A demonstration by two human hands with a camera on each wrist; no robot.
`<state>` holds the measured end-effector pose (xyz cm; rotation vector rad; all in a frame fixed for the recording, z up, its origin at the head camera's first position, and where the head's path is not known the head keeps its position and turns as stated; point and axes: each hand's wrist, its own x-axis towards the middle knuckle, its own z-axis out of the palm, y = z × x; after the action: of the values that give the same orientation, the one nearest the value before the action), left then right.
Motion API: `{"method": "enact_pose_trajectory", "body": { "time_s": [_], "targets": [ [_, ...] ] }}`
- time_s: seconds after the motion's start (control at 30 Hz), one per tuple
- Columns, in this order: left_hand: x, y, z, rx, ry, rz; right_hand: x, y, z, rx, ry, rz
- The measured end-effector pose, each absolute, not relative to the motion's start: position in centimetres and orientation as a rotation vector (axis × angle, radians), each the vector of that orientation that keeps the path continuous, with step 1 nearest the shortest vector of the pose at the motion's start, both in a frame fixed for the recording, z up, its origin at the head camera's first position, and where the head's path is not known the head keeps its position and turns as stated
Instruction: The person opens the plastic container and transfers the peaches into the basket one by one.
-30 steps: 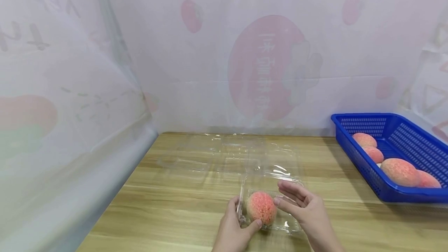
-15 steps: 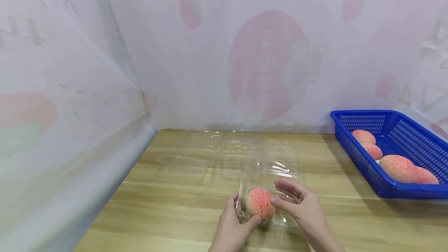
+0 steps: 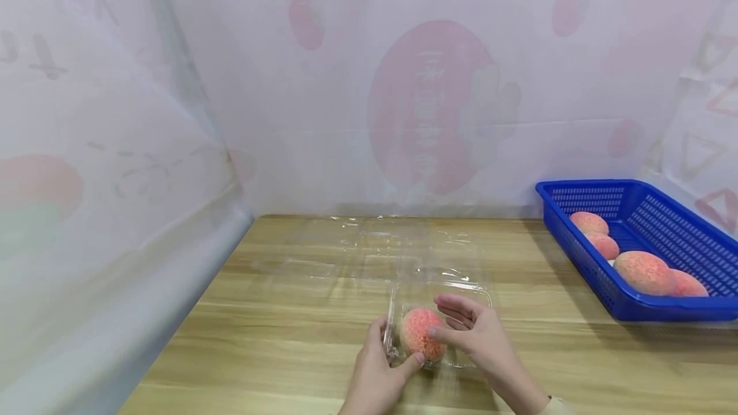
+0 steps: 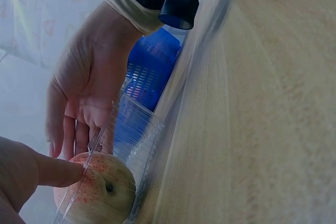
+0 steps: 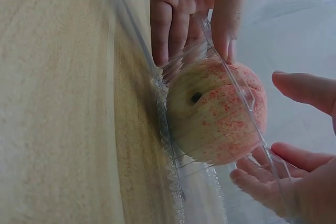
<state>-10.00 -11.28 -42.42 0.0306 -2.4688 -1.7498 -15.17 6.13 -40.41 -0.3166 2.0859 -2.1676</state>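
Note:
A pink-and-cream peach (image 3: 419,335) sits in a clear plastic box (image 3: 439,285) near the table's front. My left hand (image 3: 377,367) grips the box's left wall, its thumb over the front rim against the peach. Seen from the right wrist, the left fingers stay outside the clear wall and the thumb touches the peach (image 5: 218,114). My right hand (image 3: 475,335) holds nothing; it hovers at the peach's right side, fingers extended and thumb apart. In the right wrist view that thumb stands clear of the peach. A dark spot marks the peach (image 4: 107,195) in the left wrist view.
Several clear plastic boxes (image 3: 380,245) stand at the back of the wooden table (image 3: 230,338). At the right is a blue perforated basket (image 3: 669,312) with several peaches (image 3: 642,272). White printed cloth (image 3: 311,165) hangs behind and at the sides.
My right hand has moved a little left, nearer the peach. The left hand keeps its grip on the box, and the whole head view has shifted slightly.

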Motion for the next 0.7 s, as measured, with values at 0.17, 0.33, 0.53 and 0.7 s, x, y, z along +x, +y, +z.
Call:
{"method": "enact_pose_trajectory", "body": {
  "time_s": [0.17, 0.33, 0.53, 0.7],
  "targets": [
    [-9.9, -11.3, -42.6, 0.041, -2.466, -1.739, -15.4, 5.6, -40.7, -0.361, 2.085, -2.147],
    [-9.9, -11.3, -42.5, 0.043, -2.463, -1.740, -15.6, 5.3, -41.0, -0.415, 2.093, -2.104],
    [-9.9, -11.3, -42.5, 0.027, -2.463, -1.739, -15.7, 4.9, -41.2, -0.445, 2.130, -2.036],
    [-9.9, -11.3, -42.5, 0.025, -2.463, -1.755, -15.7, 4.8, -41.3, -0.469, 2.142, -1.982]
  ]
}}
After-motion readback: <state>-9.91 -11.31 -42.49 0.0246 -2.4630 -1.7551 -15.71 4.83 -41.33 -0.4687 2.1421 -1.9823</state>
